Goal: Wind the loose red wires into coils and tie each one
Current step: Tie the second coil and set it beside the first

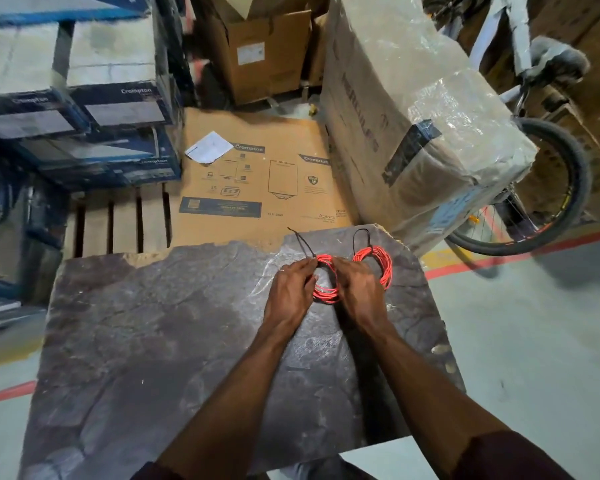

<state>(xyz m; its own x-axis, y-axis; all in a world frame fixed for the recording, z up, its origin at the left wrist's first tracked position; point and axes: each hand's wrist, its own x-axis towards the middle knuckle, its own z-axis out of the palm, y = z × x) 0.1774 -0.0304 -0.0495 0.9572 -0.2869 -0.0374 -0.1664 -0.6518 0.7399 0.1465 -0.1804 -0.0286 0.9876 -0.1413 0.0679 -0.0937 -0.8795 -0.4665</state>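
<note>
Two coils of red wire lie at the far right of a dark stone slab (146, 323). The nearer coil (326, 292) sits between my hands, with a thin black tie (303, 242) sticking up from its top. My left hand (290, 292) pinches this coil at its upper left, near the tie. My right hand (357, 289) grips its right side. The second coil (383, 263) lies just right of my right hand, with a black tie loop (361, 237) at its top; no hand holds it.
A flat brown carton (257, 174) with a white paper slip (208, 147) lies beyond the slab. Blue and white boxes (84, 98) are stacked at the left. A plastic-wrapped carton (413, 116) and a bicycle wheel (548, 188) stand at the right.
</note>
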